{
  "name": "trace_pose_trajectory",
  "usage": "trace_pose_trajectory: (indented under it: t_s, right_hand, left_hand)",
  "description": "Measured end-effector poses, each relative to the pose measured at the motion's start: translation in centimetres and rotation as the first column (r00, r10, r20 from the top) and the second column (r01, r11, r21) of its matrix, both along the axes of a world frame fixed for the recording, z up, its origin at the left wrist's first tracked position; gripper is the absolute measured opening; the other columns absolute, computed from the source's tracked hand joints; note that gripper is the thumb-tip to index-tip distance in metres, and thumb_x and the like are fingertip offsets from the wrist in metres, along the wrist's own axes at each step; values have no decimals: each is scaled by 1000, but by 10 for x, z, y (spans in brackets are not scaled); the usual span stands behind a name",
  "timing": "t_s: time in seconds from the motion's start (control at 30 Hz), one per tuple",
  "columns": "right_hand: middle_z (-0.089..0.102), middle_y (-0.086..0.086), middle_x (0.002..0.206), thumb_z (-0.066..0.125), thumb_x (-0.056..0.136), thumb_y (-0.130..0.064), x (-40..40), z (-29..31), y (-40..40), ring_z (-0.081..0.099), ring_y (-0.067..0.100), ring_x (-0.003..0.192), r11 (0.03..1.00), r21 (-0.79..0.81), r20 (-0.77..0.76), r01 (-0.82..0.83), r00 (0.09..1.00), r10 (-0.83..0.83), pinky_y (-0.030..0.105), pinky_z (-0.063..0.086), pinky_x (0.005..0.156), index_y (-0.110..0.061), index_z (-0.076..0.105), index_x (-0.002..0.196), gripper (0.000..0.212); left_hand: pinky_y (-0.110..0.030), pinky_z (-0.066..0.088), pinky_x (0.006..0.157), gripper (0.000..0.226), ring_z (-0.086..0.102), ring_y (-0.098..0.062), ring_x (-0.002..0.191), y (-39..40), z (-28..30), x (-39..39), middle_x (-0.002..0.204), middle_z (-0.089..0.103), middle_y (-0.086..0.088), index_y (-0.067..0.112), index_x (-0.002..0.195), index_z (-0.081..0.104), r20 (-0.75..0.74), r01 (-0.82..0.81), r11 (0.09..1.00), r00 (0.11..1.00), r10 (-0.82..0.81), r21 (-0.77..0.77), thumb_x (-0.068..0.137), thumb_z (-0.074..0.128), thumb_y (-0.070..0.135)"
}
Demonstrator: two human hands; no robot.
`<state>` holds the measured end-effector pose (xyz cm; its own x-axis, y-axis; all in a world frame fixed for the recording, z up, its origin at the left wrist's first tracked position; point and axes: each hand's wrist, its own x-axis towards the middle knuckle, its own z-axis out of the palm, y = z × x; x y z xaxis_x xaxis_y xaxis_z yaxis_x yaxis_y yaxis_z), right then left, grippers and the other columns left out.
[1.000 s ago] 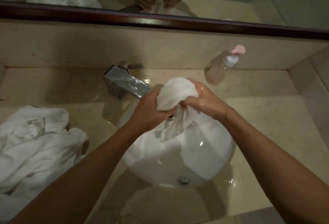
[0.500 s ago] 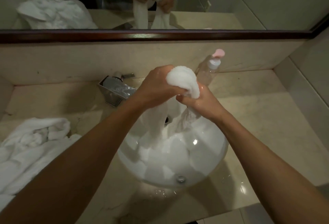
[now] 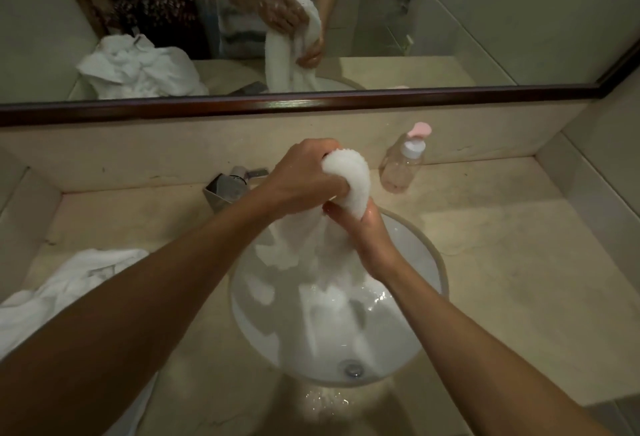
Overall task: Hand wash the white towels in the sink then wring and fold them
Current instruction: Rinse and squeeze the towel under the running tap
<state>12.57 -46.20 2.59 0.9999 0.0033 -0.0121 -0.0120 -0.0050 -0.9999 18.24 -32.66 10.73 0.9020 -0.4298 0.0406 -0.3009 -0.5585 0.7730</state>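
Both hands hold one wet white terry towel [image 3: 348, 182] above the round white ceramic sink [image 3: 408, 245]. The left hand [image 3: 304, 176] is higher; its grip is closed around the bunched top of the towel, with the fingers curled over it. The right hand [image 3: 360, 227] is just below and touches the left one; its grip is closed around the towel under the bunch. The rest of the towel hangs down from the hands into the sink, and its lower end lies in the bowl, near the metal drain [image 3: 353, 370].

The sink is set into the beige stone table [image 3: 502, 262], near its front edge. A pile of crumpled white towels [image 3: 65, 293] lies at the left edge of the table. The chrome square tap [image 3: 228, 189] stands behind the sink, partly hidden by the left arm. A clear plastic bottle with a pink pump top [image 3: 405, 162] stands at the back edge of the table, right of the hands. Some water shines on the table in front of the sink.
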Motion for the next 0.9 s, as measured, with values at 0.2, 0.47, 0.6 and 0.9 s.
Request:
trace_pose_trajectory:
  t_s: [0.2,0.47,0.6,0.9]
  right_hand:
    - [65,3,127,88,61,-58,-16,-39,18,64,20,116,990,-138,-116,22,993,-38,46,56,94,-19,46,140,98]
    - [71,-12,108,87,39,-76,-28,-71,34,68,9,100,967,-250,-236,56,965,-117,33,60,83,-31,59,118,95]
    - [74,-11,102,92,63,-46,-23,-66,30,69,6,96,994,-110,-222,29,974,-53,23,58,78,-27,64,116,63]
    - [76,2,103,85,67,-28,-14,-67,37,72,20,97,999,46,-306,-13,952,27,37,59,84,-16,71,112,49]
  left_hand:
    - [-26,50,65,38,58,-16,87,-3,21,-5,94,62,1,20,101,65,8,-28,999,1000,28,21,65,69,32]
    - [-24,39,72,44,48,-16,98,-10,19,-13,102,52,5,16,116,63,119,46,978,990,-71,204,76,77,29]
    - [-29,46,66,34,57,-24,91,-5,16,-15,92,58,-1,14,101,64,-23,60,996,998,-59,65,70,73,22]
    - [-30,52,71,29,66,-16,78,-2,-20,-31,79,69,2,15,96,64,-606,-544,479,795,31,-689,88,44,-5]
